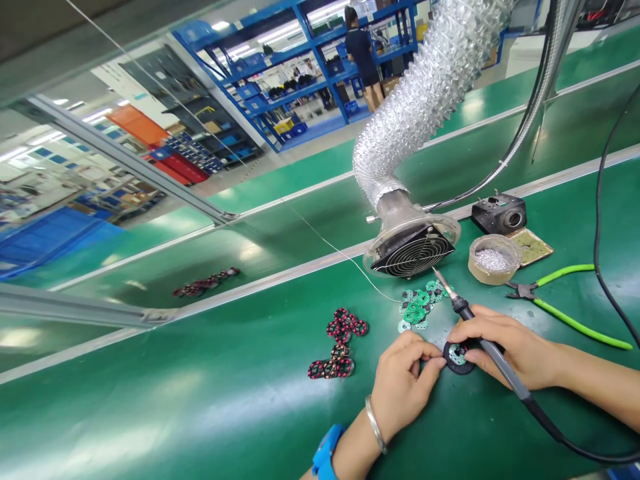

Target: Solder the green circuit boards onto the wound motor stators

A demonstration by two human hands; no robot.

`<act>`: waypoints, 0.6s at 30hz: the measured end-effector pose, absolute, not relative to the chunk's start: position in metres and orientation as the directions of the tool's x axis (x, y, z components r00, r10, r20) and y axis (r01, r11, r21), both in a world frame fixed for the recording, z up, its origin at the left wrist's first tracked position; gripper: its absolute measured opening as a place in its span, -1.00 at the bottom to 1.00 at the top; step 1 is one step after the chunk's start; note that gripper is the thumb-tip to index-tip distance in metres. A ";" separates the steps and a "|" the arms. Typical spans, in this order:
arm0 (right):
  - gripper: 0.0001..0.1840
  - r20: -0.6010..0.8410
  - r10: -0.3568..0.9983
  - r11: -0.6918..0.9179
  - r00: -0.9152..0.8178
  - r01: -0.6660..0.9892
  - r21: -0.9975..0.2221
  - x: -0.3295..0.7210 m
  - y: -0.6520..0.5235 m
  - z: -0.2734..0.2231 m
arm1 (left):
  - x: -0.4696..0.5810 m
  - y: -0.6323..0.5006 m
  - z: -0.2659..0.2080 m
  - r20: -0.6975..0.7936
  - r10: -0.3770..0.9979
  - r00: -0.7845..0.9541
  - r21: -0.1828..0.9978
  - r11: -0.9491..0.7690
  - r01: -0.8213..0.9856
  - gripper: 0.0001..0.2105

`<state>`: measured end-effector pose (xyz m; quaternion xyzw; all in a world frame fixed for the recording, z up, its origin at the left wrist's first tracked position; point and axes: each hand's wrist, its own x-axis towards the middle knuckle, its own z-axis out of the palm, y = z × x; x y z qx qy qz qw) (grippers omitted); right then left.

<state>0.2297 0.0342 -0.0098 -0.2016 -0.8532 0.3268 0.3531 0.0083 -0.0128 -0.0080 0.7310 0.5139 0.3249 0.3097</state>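
My left hand (405,383), with a bracelet and a blue band at the wrist, pinches the left edge of a black ring-shaped part (451,365). Inside that ring lies a small round green circuit board (457,353). My right hand (520,350) grips a soldering iron (503,365), its tip pointing up and away from the ring. The right thumb and a fingertip also touch the ring's right side. Just beyond the hands is a pile of loose green circuit boards (416,311). Red-and-black wound ring parts (345,327) lie to the left.
A fume extractor (415,253) on a silver duct (415,100) hangs over the bench. At right are a round tub of metal shavings (495,260), a sponge tray (533,247), a black iron holder (500,213) and green-handled cutters (565,300). A thin wire (345,253) crosses the bench.
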 end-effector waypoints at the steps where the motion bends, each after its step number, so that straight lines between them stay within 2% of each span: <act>1: -0.74 0.475 0.576 0.707 -0.665 0.114 -0.698 0.229 0.034 -0.009 | 0.011 -0.012 -0.008 0.128 0.961 0.245 0.812 -0.243 0.531 -0.94; 8: -0.70 0.480 0.561 0.736 -0.675 0.142 -0.662 0.224 0.030 -0.007 | 0.018 -0.010 -0.006 -0.020 0.966 0.257 0.928 -0.078 0.363 -0.92; 12: -0.73 0.484 0.540 0.757 -0.689 0.145 -0.638 0.224 0.030 -0.005 | 0.017 -0.011 -0.009 -0.057 0.943 0.329 0.943 -0.058 0.328 -0.89; 18: -0.72 0.503 0.502 0.795 -0.704 0.147 -0.589 0.225 0.030 -0.006 | 0.015 -0.011 -0.009 -0.049 0.938 0.342 0.927 -0.085 0.364 -0.92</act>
